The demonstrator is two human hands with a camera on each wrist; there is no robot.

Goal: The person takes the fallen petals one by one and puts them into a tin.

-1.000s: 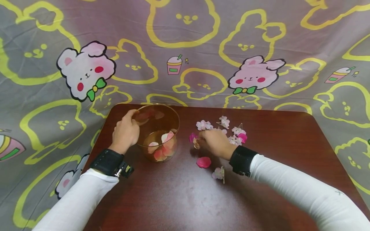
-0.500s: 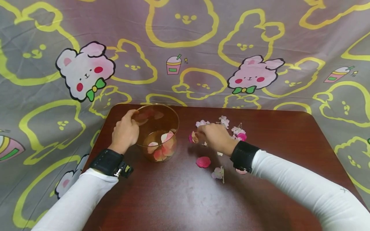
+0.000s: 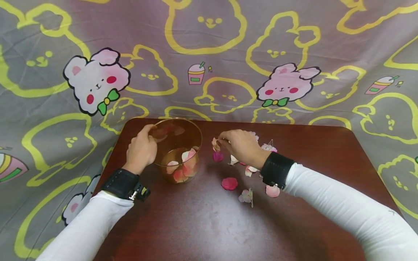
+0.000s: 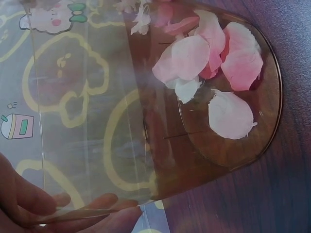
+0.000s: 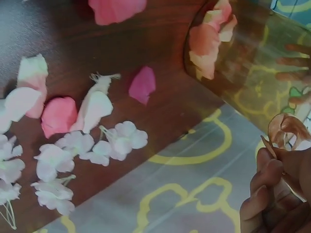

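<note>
Now right hand pinches petals beside bowl (left-held).

Cartoon-print cloth behind dark table

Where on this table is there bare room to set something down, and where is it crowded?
The table is bare along the near edge between both sleeves, and at the far right beyond the right hand. It is crowded mid-table: loose petals lie between the right hand and the bowl, whose rim the left hand holds.
</note>
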